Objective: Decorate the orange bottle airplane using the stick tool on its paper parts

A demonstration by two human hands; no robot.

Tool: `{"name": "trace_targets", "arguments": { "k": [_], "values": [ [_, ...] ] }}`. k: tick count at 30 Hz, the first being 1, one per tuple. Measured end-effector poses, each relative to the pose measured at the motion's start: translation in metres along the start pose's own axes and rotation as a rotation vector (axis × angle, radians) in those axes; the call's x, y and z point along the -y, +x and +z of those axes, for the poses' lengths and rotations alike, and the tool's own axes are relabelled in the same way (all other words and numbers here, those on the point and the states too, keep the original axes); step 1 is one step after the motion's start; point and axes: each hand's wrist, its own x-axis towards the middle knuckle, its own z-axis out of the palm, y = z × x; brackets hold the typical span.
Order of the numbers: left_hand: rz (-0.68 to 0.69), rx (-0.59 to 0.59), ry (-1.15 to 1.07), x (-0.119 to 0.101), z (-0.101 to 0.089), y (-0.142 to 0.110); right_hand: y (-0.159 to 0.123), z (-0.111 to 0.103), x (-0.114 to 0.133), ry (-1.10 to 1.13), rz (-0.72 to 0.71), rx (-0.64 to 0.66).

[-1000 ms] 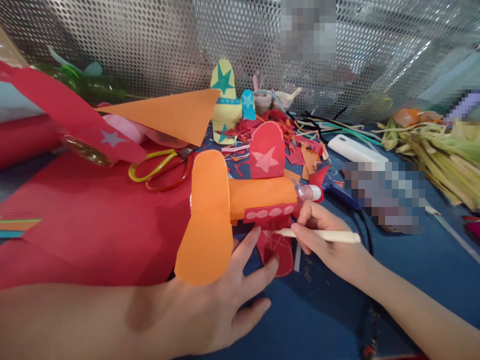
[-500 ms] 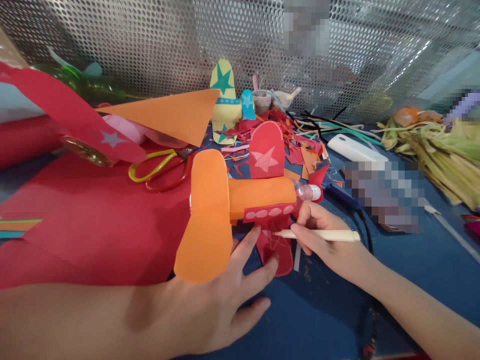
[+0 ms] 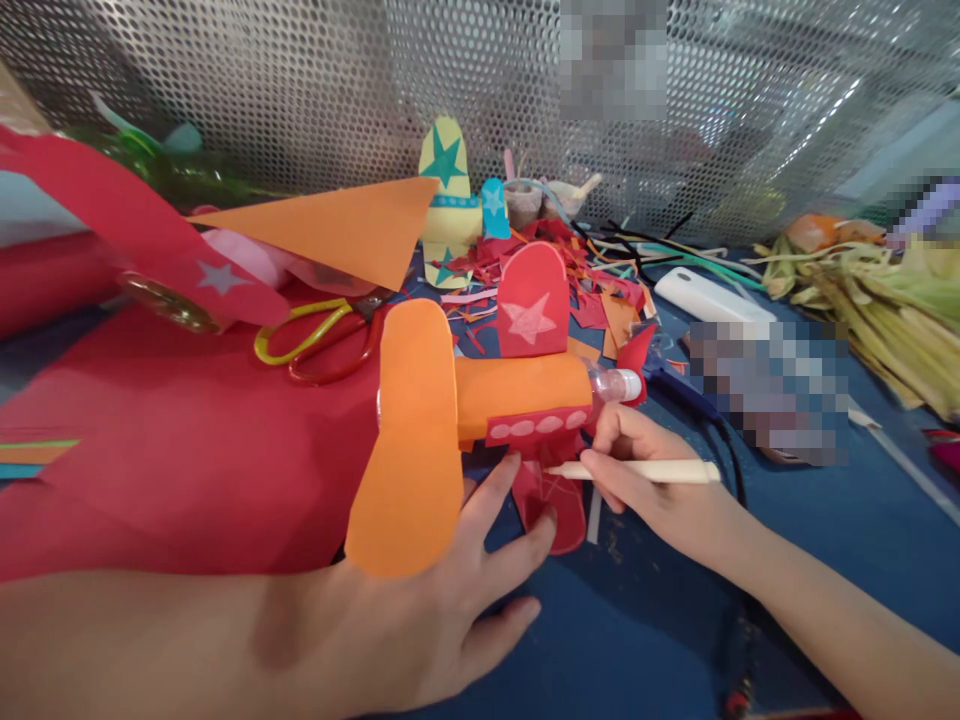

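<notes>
A toy plane made from a small plastic bottle (image 3: pixel 525 385) wrapped in orange paper lies across the table, its white cap to the right. Its far red wing (image 3: pixel 533 295) bears a pale pink star. On the near red wing (image 3: pixel 566 520) a star outline shows in thin lines. My left hand (image 3: pixel 450 600) is spread, with fingertips resting on the near wing, partly under the orange tail piece (image 3: pixel 409 440). In my right hand (image 3: pixel 637 460) is a cream-coloured marker pen (image 3: pixel 667 470), pinched between thumb and fingers, its tip at the star outline.
Scissors (image 3: pixel 322 340) with yellow and red handles lie on red paper sheets (image 3: pixel 187 430) at left. Behind are a yellow paper plane (image 3: pixel 450 222) and paper scraps (image 3: pixel 547 240). A blue glue gun (image 3: pixel 679 388) with its cable, a white object (image 3: pixel 712 298) and dried husks (image 3: pixel 877 310) are at right.
Little differs. The marker tip stays on the near wing with hardly any shift, and the left hand keeps its place. The view has moved very slightly.
</notes>
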Motion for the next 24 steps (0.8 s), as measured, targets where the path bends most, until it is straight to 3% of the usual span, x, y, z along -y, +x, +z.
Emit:
{"name": "trace_targets", "arguments": {
  "k": [24],
  "values": [
    [0.015,0.042,0.033,-0.002,-0.008,0.007,-0.001,-0.001,0.000,-0.045,-0.025,-0.003]
  ]
}}
